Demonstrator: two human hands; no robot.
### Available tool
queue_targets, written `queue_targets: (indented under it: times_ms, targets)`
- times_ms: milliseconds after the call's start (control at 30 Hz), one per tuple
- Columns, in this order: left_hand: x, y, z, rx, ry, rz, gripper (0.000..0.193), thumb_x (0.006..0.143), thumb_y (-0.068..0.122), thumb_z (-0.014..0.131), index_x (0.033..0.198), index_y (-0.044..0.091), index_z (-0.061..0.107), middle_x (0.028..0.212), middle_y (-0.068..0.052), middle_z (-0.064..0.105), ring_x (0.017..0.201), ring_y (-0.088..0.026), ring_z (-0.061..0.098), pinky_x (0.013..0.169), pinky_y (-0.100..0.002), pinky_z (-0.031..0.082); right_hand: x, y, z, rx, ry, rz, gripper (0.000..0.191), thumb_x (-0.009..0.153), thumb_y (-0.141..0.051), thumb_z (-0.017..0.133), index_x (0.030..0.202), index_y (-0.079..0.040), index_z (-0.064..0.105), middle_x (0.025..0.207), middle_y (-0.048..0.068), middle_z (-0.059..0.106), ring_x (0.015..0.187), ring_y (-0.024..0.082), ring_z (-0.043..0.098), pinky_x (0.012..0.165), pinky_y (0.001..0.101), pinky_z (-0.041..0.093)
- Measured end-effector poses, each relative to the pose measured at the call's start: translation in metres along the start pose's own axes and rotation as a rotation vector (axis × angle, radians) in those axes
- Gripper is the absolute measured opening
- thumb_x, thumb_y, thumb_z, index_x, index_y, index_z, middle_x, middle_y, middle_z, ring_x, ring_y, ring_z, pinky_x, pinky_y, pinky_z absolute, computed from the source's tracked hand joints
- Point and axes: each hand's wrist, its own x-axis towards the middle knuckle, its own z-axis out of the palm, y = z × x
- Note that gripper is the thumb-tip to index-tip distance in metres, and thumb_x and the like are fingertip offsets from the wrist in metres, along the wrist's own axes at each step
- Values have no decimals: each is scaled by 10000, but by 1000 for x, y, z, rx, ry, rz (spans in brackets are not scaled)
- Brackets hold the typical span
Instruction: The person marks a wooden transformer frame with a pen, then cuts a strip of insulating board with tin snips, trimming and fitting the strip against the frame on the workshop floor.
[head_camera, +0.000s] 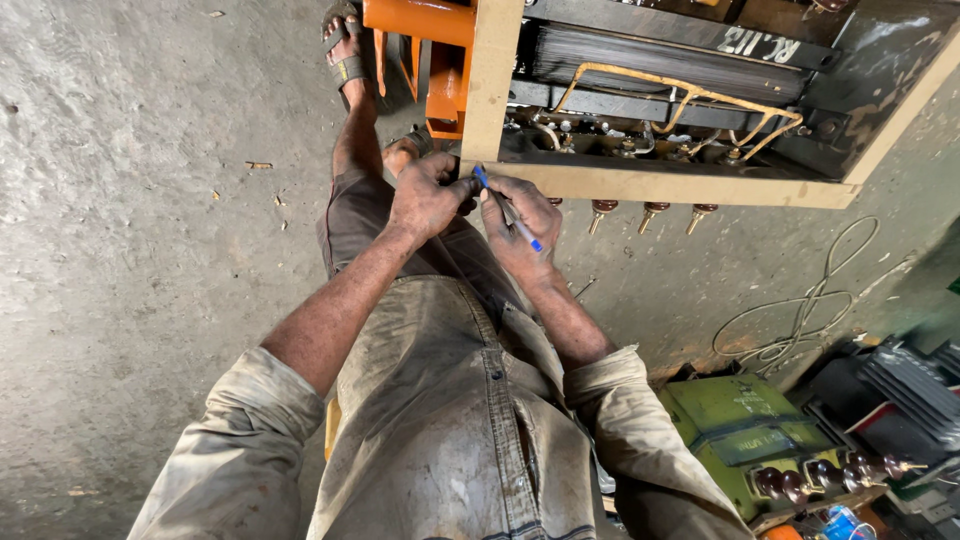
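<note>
Right hand (522, 222) curled tight around a thin blue pen (507, 209), fingers closed on it, pen tip pressed against the pale wooden frame (640, 184). Left hand (428, 195) bunched in a loose fist just beside the right one, knuckles up, fingertips touching the lower bar of the same frame, right by the pen tip. Cannot tell whether anything small sits inside that fist.

Pen long and skinny, blue at both ends, slanting from the frame's lower bar down across the right hand. Both hands dark with grime.

Inside the wooden frame, a big dark block of stacked metal plates (660, 60), with yellowish wires (690, 100) looping across it. Under the frame's lower bar, three small brown knobs (650, 212) sticking out in a row. At the frame's left side, an orange metal piece (430, 50). Just left of that, a foot in a sandal (345, 50) on the ground.

Rough grey concrete floor (130, 200) all around, with little bits of dirt on it. Below and right of the frame, a loose coil of pale wire (800, 320) lying on the floor. Farther below that, a green box (750, 435) with brown knobs on it, next to dark stacked plates (910, 385).
</note>
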Motion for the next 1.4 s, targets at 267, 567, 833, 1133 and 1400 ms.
queue_targets:
  times_ms: [267,567,833,1133,1400]
  targets:
    - [-2,7,-1,-146,-53,-128,243,926,99,719,1126,-22,656,927,-86,750,770,-117,754,650,-245,636,24,24,-6,225,-213,361,149,935,-61,764,1082,-41,753,989,80,775,844,139,727,734,286,611]
    - [-2,9,-2,-208,-35,-130,227,911,94,745,1077,-47,681,876,-76,742,716,-115,725,594,-258,600,35,9,-22,50,-205,-5,141,902,-44,759,1038,-33,723,979,88,745,870,111,723,721,260,609]
    - [-1,10,-6,-213,-31,-150,248,891,114,762,1074,-39,694,862,-79,746,678,-112,703,581,-257,583,36,11,-5,237,-148,430,117,956,-58,760,1067,-30,739,847,-9,691,686,45,519,593,201,428]
    - [-1,13,-13,-190,-52,-166,257,884,118,747,1089,-25,688,880,-72,746,712,-111,730,614,-253,618,51,17,2,201,-228,396,120,931,-63,779,1050,-49,764,855,-40,702,707,4,538,630,192,479]
    - [-4,15,-12,-217,-46,-196,266,890,128,769,1080,-41,691,881,-85,735,710,-125,715,616,-265,609,57,8,-3,225,-252,414,92,930,-49,758,1021,-44,742,864,-19,718,723,14,597,641,200,517]
